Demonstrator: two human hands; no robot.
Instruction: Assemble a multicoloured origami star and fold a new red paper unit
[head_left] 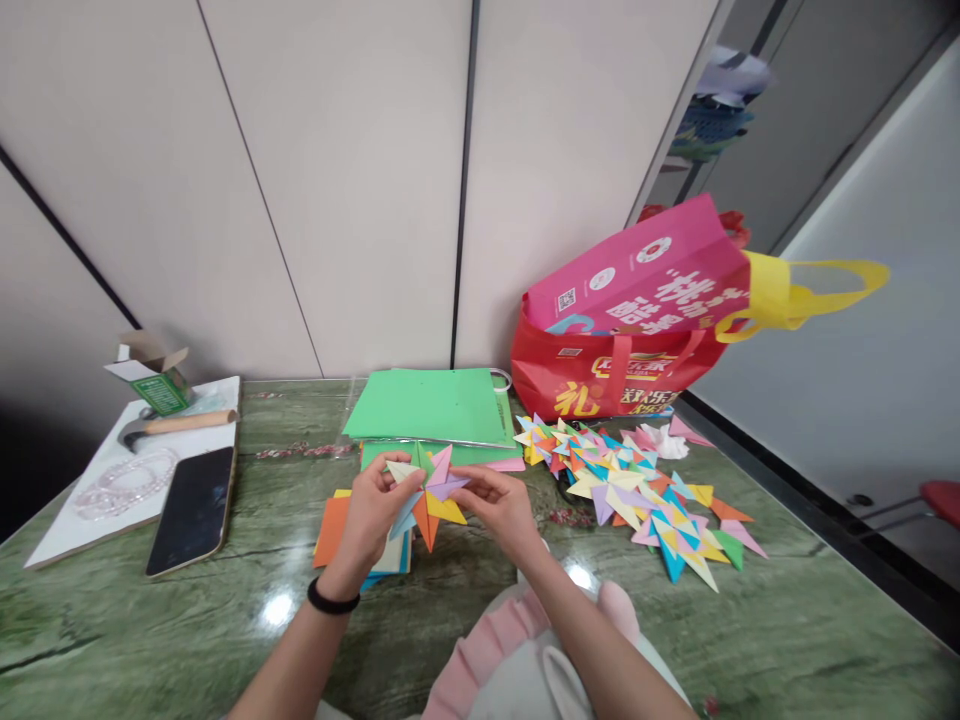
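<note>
Between my two hands is a folded paper star (429,490) with points in several colours, among them yellow, orange, purple, pink, green and light blue. My left hand (375,508) pinches its cream and blue points on the left side. On the other side my right hand (499,508) has its fingertips closed on the purple point. Below and behind the star lie small squares of coloured paper (331,530), partly covered by my left hand and wrist. A heap of similar folded paper stars (637,500) spreads over the table to the right.
Green paper sheets (431,405) lie at the back near the wall. A red bag (585,375) holding a pink bag stands back right. On the left are a phone (193,510), a hammer (187,423), a small box (161,385) and a white board (56,540) on the green table (285,620).
</note>
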